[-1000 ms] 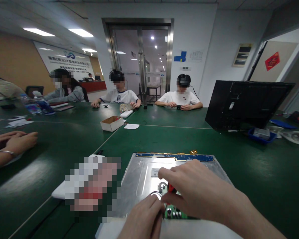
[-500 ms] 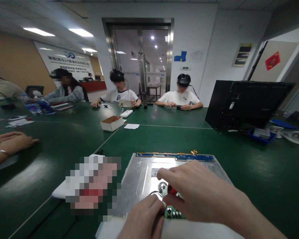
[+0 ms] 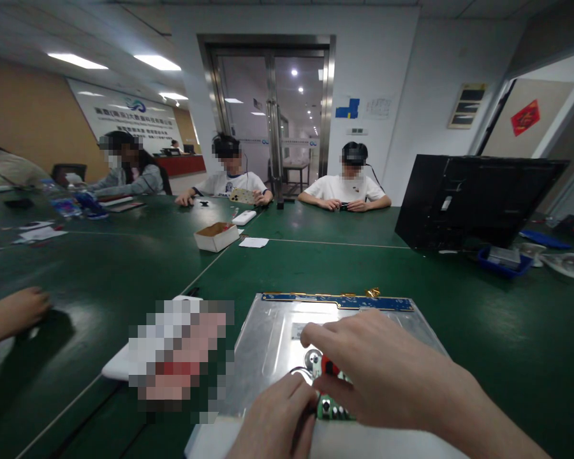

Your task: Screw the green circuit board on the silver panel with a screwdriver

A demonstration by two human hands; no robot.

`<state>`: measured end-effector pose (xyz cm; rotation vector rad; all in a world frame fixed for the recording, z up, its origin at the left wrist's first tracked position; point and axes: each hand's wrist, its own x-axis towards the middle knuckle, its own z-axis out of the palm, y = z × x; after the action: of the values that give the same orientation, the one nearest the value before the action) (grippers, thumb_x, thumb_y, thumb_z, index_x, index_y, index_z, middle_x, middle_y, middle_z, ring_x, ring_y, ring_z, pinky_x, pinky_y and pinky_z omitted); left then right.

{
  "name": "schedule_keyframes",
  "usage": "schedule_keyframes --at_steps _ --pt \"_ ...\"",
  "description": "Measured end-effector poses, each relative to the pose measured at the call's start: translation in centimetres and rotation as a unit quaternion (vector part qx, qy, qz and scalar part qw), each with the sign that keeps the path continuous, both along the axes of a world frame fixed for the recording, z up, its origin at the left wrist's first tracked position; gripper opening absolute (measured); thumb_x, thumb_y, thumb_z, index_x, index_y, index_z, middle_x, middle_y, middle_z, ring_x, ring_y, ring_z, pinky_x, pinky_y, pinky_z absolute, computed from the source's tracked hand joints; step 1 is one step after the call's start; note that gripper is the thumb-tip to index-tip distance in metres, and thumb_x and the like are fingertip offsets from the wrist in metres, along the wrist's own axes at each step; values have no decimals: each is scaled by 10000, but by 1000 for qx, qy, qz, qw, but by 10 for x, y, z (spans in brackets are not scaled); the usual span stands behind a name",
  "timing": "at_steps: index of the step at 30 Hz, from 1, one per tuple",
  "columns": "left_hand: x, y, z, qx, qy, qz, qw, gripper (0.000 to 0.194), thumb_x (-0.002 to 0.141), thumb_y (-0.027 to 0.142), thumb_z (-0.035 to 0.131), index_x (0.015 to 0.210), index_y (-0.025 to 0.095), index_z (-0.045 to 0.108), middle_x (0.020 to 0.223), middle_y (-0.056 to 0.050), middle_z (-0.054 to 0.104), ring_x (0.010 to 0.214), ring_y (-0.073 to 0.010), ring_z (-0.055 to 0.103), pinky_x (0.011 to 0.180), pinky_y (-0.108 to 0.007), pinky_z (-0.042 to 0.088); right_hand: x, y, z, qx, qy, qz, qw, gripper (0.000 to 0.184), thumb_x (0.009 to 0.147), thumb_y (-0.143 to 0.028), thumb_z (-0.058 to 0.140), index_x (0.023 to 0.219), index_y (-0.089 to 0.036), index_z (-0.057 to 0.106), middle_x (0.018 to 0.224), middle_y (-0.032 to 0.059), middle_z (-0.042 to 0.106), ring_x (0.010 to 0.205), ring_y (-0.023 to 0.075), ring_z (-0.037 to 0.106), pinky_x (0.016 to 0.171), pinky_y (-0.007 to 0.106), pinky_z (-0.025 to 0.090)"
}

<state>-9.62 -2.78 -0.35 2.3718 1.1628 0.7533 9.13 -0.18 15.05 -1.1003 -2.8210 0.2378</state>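
A silver metal panel (image 3: 253, 363) lies before me, a blue circuit strip (image 3: 310, 301) along its far edge. On its near part sits a green circuit board (image 3: 332, 409), mostly covered by my hands. My right hand (image 3: 382, 370) is closed over the board around a red-and-black screwdriver (image 3: 330, 366); only part of its handle shows and its tip is hidden. My left hand (image 3: 275, 417) is curled at the board's left edge, fingertips touching there beside a thin dark wire (image 3: 297, 370). What those fingers grip is hidden.
Left of the panel lies a blurred white-and-pink item (image 3: 172, 350). A small open box (image 3: 216, 237) and a white paper (image 3: 254, 243) lie farther off. A black monitor (image 3: 473, 201) and a blue tray (image 3: 504, 262) stand right. A co-worker's hand (image 3: 19, 315) reaches in from the left.
My hands have stayed practically where they were on the board. At left, the co-worker's two hands have parted from their crossed position; one now shows lower on the table.
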Motion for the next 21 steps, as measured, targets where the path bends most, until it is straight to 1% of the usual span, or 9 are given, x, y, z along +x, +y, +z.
schedule_keyframes --at_steps 4,9,12,17,21 --pt "1 -1 -2 7 -9 7 1000 232 811 86 500 965 218 614 932 -61 654 838 -206 624 743 -277 525 1 0 -1 -2 0 1 1000 198 861 -307 620 1035 -219 583 868 23 717 707 204 636 503 293 234" --pt "2 0 1 -2 -1 6 1000 205 818 85 497 920 221 612 917 -51 649 829 -199 624 738 -266 521 4 -4 -1 -6 18 26 999 317 795 -214 613 1105 -218 543 937 34 683 769 202 615 530 294 284" --pt "2 1 3 -8 6 6 1000 214 809 83 496 921 223 613 915 -51 648 841 -201 624 753 -266 521 4 -5 0 -12 18 31 999 323 781 -195 614 1093 -216 537 933 30 676 750 197 607 523 290 284" --pt "2 1 4 -11 5 2 1000 228 801 77 497 938 221 609 940 -55 646 848 -201 622 759 -267 521 2 -2 0 -14 3 17 1000 247 816 -192 596 1058 -219 555 892 23 690 717 193 614 516 288 266" --pt "1 0 4 -10 4 0 1000 233 803 74 493 940 221 610 936 -55 644 843 -200 619 750 -267 519 1 0 -2 -5 5 2 1000 275 852 -204 580 1127 -221 566 876 23 715 706 192 632 523 292 251"
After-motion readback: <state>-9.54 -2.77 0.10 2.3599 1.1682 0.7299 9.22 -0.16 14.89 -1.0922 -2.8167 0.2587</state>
